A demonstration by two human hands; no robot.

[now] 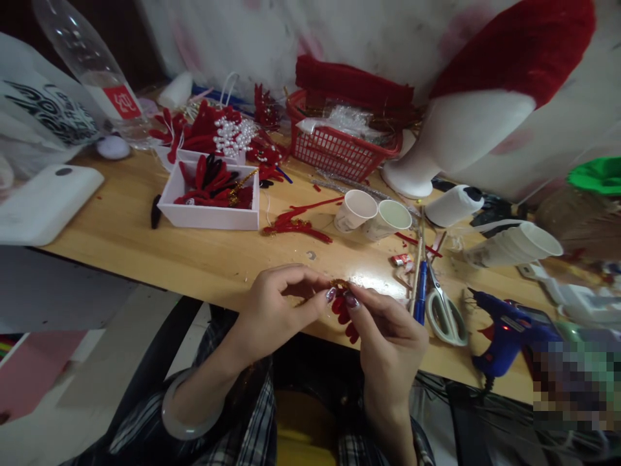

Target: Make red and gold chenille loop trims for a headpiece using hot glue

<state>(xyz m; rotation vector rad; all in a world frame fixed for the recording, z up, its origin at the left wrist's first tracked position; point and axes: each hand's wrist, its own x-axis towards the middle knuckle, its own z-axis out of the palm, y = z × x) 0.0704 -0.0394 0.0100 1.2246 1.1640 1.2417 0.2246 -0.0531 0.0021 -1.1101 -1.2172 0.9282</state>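
Over the table's front edge, my left hand point(286, 310) and my right hand point(388, 330) meet with thumbs and forefingers pinched together. Between them is a small red fuzzy craft piece point(341, 312) with a gold glittery strand point(339, 283) along its top. My left fingertips grip the gold strand's side, and my right thumb and forefinger close on the red piece just beside it. Red petal-like loops hang below the fingertips; the rest of the piece is hidden by my fingers. Beyond my hands lies a bunch of red fuzzy stems point(295, 224) with gold bits.
A white box point(208, 217) of red pieces and a red basket point(334, 155) stand behind. Two paper cups point(356, 210) sit mid-table. Scissors point(446, 314), a blue pen point(421, 291) and a blue glue gun point(504, 327) lie right. A white mannequin head point(466, 129) stands at the back.
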